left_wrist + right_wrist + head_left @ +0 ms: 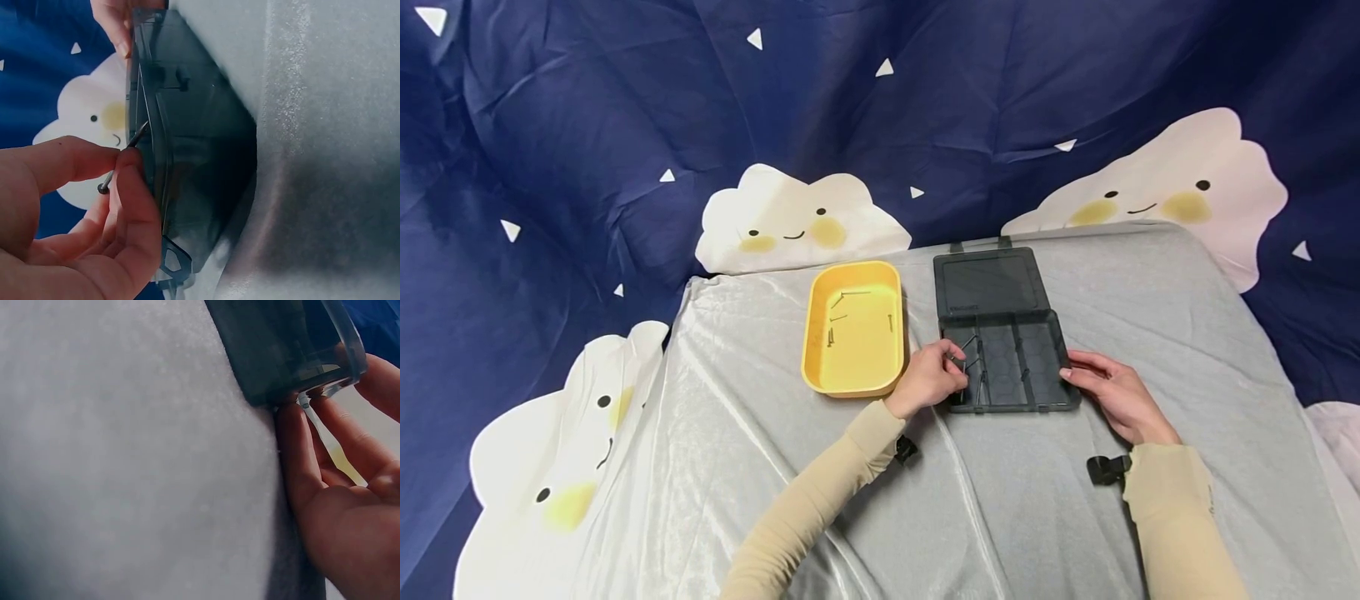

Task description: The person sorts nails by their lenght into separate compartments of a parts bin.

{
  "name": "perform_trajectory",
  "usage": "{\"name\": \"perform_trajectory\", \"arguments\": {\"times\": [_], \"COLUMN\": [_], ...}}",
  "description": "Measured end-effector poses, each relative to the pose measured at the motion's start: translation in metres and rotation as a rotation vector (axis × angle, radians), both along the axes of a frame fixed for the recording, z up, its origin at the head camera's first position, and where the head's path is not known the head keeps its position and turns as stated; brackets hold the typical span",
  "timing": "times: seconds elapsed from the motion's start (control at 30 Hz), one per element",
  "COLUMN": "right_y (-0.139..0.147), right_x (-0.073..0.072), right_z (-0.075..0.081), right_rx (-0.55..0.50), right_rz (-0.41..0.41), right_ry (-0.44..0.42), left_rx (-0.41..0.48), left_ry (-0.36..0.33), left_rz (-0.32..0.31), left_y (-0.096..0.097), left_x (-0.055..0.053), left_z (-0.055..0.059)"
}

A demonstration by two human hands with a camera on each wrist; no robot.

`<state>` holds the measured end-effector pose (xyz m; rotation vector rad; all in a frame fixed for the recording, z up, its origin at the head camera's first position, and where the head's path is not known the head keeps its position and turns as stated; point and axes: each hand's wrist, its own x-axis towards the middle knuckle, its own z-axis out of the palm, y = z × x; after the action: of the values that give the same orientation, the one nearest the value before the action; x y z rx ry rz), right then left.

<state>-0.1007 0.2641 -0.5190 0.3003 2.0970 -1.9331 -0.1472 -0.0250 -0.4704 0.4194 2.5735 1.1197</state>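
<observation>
My left hand pinches a nail between thumb and fingertip, its head toward the palm and its point over the box's rim. Below is a dark translucent compartment box, its lid folded back. The hand is at the box's left compartment, where several nails lie partly hidden by the fingers. At the box's right end my right hand holds the wall, one digit over the rim and other fingertips against the outside.
A yellow tray stands left of the box with several nails or screws scattered in it. Both rest on a grey cloth-covered table. A dark blue curtain with clouds hangs behind the table's far edge.
</observation>
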Motion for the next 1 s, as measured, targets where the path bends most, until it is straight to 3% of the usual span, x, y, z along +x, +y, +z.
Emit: {"name": "perform_trajectory", "arguments": {"times": [0.23,0.47,0.83,1.0], "right_y": [0.000,0.000,0.001,0.001], "right_x": [-0.002,-0.005,-0.008,-0.007], "right_z": [0.003,0.014,0.015,0.012], "right_rx": [0.060,0.085,0.146,0.119], "right_rz": [0.043,0.099,0.143,0.128], "right_ry": [-0.028,-0.018,-0.056,-0.065], "left_rx": [-0.030,0.028,0.161,0.136], "left_ry": [0.009,-0.037,-0.105,-0.050], "left_rz": [-0.005,0.010,0.031,0.058], "left_y": [0.000,-0.007,-0.036,-0.057], "left_x": [0.000,-0.002,-0.016,-0.031], "left_z": [0.001,0.005,0.036,0.050]}}
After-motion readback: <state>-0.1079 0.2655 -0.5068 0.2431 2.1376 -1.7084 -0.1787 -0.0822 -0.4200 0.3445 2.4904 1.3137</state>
